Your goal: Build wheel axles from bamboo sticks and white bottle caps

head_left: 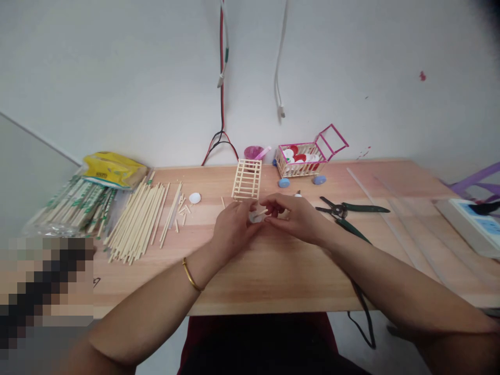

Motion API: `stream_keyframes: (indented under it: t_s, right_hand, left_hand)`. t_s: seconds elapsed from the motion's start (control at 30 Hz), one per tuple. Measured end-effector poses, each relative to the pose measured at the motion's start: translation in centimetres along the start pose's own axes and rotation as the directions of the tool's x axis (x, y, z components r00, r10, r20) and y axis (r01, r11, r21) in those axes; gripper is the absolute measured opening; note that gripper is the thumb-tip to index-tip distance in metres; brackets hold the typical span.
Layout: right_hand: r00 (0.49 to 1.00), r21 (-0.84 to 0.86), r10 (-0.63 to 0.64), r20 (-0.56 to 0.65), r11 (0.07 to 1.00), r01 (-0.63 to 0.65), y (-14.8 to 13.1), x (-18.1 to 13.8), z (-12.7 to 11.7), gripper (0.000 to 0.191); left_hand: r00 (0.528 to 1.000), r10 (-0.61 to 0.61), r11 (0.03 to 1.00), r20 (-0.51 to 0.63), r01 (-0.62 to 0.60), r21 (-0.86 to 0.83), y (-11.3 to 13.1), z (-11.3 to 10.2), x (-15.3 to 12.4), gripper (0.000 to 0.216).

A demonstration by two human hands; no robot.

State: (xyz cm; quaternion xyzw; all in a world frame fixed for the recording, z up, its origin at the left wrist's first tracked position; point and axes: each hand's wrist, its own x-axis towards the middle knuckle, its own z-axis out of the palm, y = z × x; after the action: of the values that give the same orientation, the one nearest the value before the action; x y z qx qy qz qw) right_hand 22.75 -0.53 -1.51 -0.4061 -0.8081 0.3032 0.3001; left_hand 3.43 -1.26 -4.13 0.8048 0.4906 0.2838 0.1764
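My left hand (234, 224) is closed on a small white bottle cap (255, 217) at the middle of the table. From the other side, my right hand (291, 213) pinches a short piece of wooden stick (261, 213) against the cap. Whether the stick is fixed in the cap I cannot tell. Just beyond both hands stands a small frame of wooden sticks (247, 179). Another white cap (195, 198) lies left of my left hand, near several short cut stick pieces (183, 209).
Loose chopsticks (136, 224), packaged chopsticks (78, 200) and a yellow packet (113, 169) lie left. A small stick cart (300, 161) with caps and a purple cup (253, 152) stand at the back. Green-handled pruning shears (351, 208) and a power strip (474, 226) lie right.
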Motion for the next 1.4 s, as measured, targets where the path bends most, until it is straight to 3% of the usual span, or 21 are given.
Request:
stream_keyframes:
  t_s: [0.1,0.2,0.33,0.53,0.73,0.93,1.2,1.4]
  right_hand:
    - [1.000,0.008,0.016,0.002,1.000,-0.016,0.2,0.0,-0.4,0.028]
    - [0.998,0.057,0.041,0.047,0.997,-0.044,0.2,-0.1,-0.6,0.029]
    - [0.990,0.102,0.078,0.114,0.991,-0.090,-0.2,-0.3,-0.2,0.030]
    - [0.987,0.194,0.088,0.131,0.975,-0.113,-0.1,-0.3,-0.4,0.029]
    - [0.994,0.189,0.019,0.103,0.981,-0.039,-0.3,-0.2,-1.8,0.028]
    - [0.990,0.131,-0.080,0.117,0.989,0.064,-0.4,-0.4,-2.2,0.029]
    - [0.990,0.075,-0.123,0.074,0.990,0.118,-0.3,-0.5,-1.4,0.013]
    - [0.993,0.020,-0.116,0.028,0.993,0.116,-0.3,-0.5,-1.1,0.011]
  left_hand:
    - [0.998,-0.064,0.981,-0.020,0.060,-0.186,0.0,0.1,-0.1,0.042]
    - [0.993,-0.119,0.900,0.004,0.109,-0.422,-0.2,0.3,-0.2,0.039]
    - [0.993,-0.119,0.823,-0.004,0.097,-0.559,-0.3,0.4,-0.1,0.036]
    - [0.994,-0.088,0.842,-0.060,0.042,-0.538,-0.5,0.3,-0.1,0.039]
    - [0.998,0.023,0.760,0.066,0.025,-0.649,-0.6,0.5,-0.2,0.036]
    - [0.997,0.055,0.851,0.056,-0.018,-0.524,-0.4,0.3,-0.3,0.038]
    - [0.995,0.099,0.898,0.034,-0.074,-0.434,-0.2,0.2,-0.3,0.039]
    - [0.996,0.092,0.900,0.019,-0.075,-0.428,-0.6,0.5,-0.4,0.040]
